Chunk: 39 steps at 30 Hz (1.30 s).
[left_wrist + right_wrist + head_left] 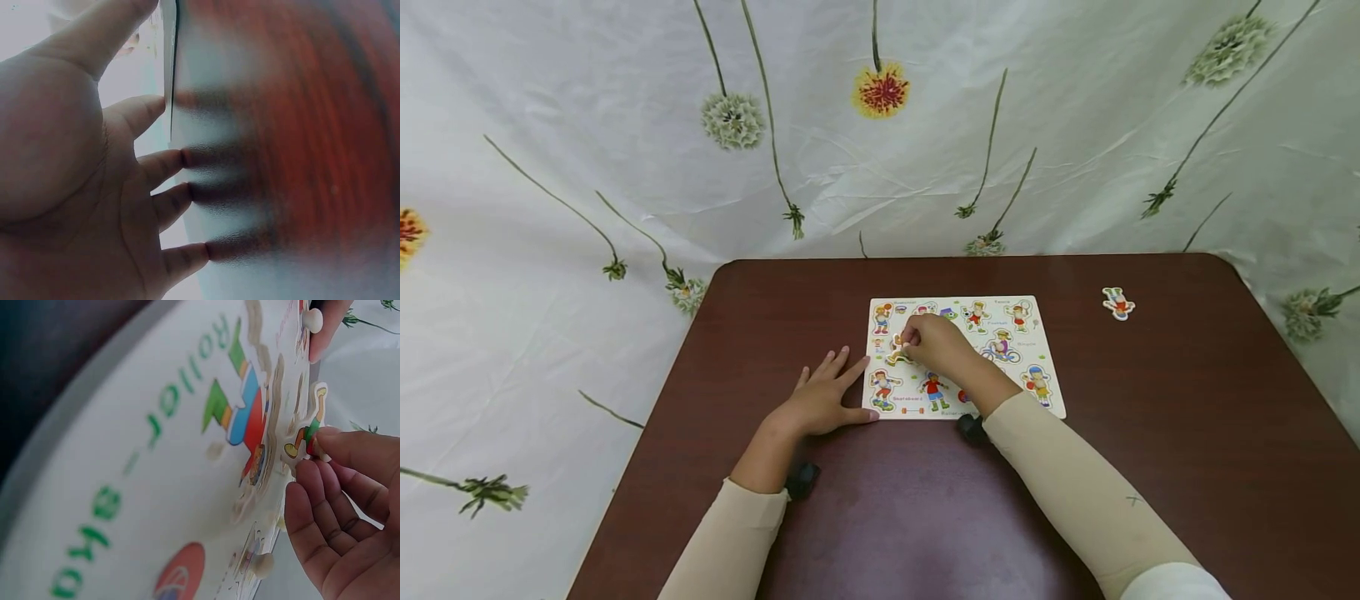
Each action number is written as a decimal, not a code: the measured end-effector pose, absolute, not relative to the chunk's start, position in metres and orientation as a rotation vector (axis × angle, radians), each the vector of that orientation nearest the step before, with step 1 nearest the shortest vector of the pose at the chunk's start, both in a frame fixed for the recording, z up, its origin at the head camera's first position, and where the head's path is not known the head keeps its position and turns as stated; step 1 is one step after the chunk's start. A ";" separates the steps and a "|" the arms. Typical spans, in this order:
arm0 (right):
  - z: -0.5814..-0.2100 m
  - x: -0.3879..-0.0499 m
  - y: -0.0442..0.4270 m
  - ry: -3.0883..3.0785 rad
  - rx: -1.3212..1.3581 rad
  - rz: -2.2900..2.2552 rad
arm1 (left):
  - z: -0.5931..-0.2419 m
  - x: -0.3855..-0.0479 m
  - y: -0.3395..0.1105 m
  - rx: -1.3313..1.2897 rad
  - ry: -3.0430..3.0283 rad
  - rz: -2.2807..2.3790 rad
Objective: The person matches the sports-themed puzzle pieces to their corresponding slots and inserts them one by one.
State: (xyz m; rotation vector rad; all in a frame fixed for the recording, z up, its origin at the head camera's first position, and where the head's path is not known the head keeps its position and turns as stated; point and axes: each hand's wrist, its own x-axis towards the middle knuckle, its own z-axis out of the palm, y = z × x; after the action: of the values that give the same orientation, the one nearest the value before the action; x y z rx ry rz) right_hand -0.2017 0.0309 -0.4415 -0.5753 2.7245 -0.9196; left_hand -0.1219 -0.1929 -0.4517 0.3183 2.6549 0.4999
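A white wooden peg puzzle board (1003,402) printed with sports figures lies on the table. My right hand (942,340) is over its left-middle part and pinches a puzzle piece (307,432) between thumb and fingers. That piece shows a figure with a green and red outfit and stands tilted against the board's face in the right wrist view. My left hand (820,402) lies spread on the table at the board's left edge, thumb and index fingertip touching that edge. In the left wrist view, the left hand's fingers (169,206) are straight, their tips on the tabletop.
One loose figure piece (1118,303) lies on the brown table (1180,400), right of the board. Several pieces with white knobs, such as one knob (312,320), sit on the board. A flowered cloth (625,125) hangs behind the table.
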 end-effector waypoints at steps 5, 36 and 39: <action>-0.441 -0.205 0.028 2.711 -0.581 -0.845 | -0.450 -0.122 -0.192 0.314 2.656 0.498; -0.448 -0.194 0.041 2.566 -0.275 -1.308 | -0.451 -0.123 -0.192 0.320 2.661 0.507; -0.448 -0.195 0.053 2.515 -0.204 -1.492 | -0.451 -0.124 -0.192 0.316 2.661 0.506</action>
State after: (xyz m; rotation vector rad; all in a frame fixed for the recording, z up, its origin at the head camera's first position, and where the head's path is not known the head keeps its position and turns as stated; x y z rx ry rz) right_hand -0.1949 0.0527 -0.4479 -0.2042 2.5153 -1.4915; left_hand -0.1240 -0.1921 -0.4513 0.3159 2.6612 0.5059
